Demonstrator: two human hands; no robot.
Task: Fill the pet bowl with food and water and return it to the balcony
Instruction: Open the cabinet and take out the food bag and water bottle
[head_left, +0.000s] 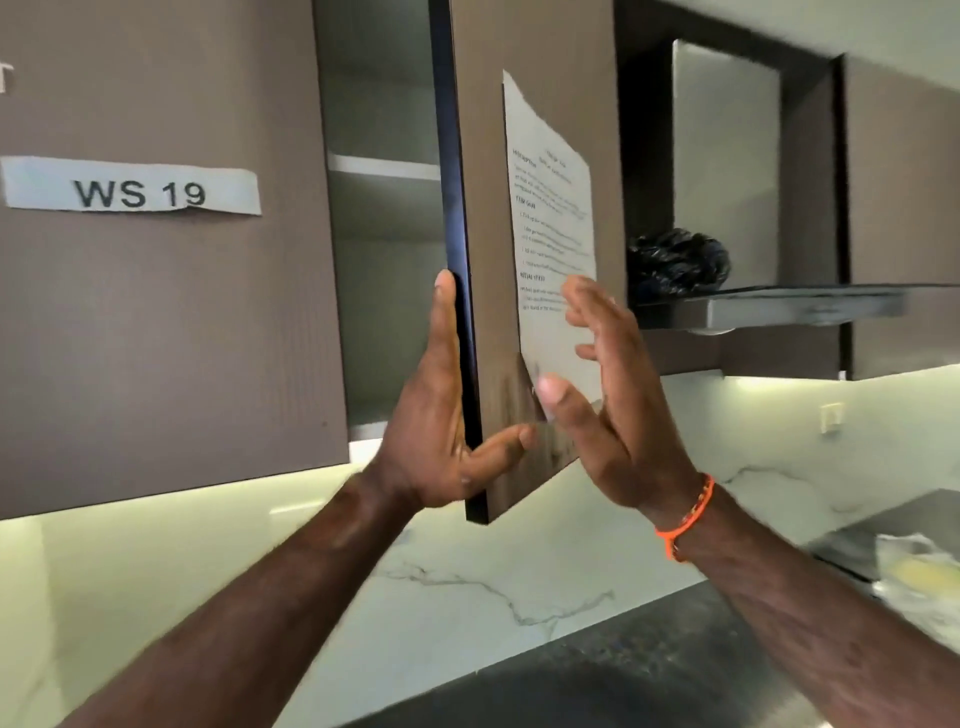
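Head view: left hand (441, 431) pinches the cabinet door (540, 208) edge, right hand (608, 400) spread flat beside it. Searching for food, likely; pet bowl out of sight. Next, swing wide and reach inside.

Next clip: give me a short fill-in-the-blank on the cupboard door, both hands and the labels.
1. The label on the closed cupboard reads WS ____.
2. The left hand holds the edge of the open ____.
3. The bracelet on the right wrist is ____.
4. A printed ____ is stuck on the door's front, by the right hand.

Missing words: 19; cupboard door; orange; sheet of paper
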